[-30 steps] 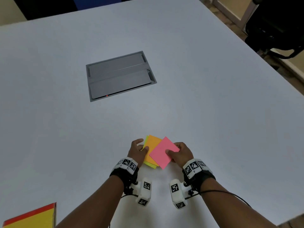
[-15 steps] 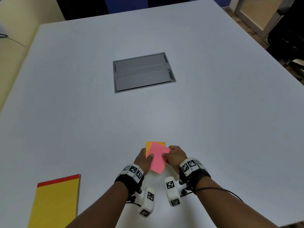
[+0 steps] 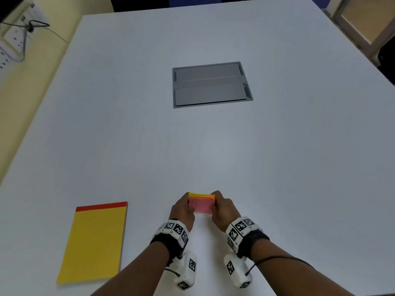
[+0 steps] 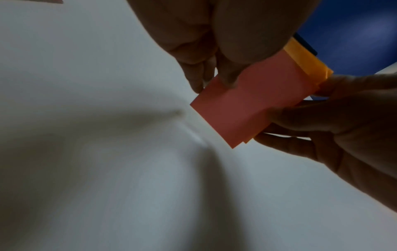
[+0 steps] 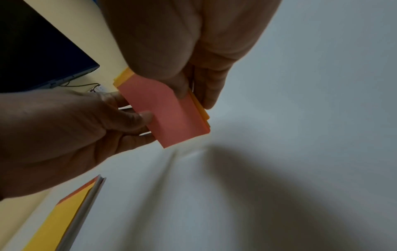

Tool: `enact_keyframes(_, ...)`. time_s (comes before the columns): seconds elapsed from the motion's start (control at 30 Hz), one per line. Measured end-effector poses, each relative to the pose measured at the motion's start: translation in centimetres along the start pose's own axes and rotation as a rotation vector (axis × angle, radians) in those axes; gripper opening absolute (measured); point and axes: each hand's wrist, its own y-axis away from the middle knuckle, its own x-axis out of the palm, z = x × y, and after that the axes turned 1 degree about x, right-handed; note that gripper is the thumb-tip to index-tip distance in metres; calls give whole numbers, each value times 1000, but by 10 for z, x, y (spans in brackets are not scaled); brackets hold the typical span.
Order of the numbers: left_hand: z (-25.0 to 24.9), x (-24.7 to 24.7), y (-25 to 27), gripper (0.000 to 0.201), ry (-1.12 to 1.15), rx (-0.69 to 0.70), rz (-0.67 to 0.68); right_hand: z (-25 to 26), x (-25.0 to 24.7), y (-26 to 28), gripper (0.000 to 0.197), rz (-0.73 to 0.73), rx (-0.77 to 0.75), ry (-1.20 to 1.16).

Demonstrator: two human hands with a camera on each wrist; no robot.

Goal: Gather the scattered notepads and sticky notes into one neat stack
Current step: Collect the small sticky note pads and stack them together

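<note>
A small bundle of sticky notes, pink facing me with orange and yellow-green behind, stands on its lower edge on the white table. My left hand pinches its left side and my right hand pinches its right side. In the left wrist view the pink note sits slightly askew over the orange pad. The right wrist view shows the same bundle gripped between thumbs and fingers. A yellow notepad with a red top band lies flat to the left, also visible as the notepad in the right wrist view.
A grey recessed cable hatch is set into the table's middle. A power strip with cables hangs on the cream wall at far left. A door frame shows at the top right.
The notes went from fanned out flat to gathered and tipped upright between both hands. My head view swung left, bringing the yellow notepad fully into sight.
</note>
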Motion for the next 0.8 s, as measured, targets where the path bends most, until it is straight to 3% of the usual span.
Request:
enact_keyframes(0.13,17,-7,9,47,22,24,24,5,17,3,9,8,17,5)
enact_keyframes(0.33,28,-5,9,32,10,29,57,4,30,4,12,23,103,32)
enact_keyframes(0.8,31,-14,12,35,-74,77,27,7,42,5,12,-22,135,-14)
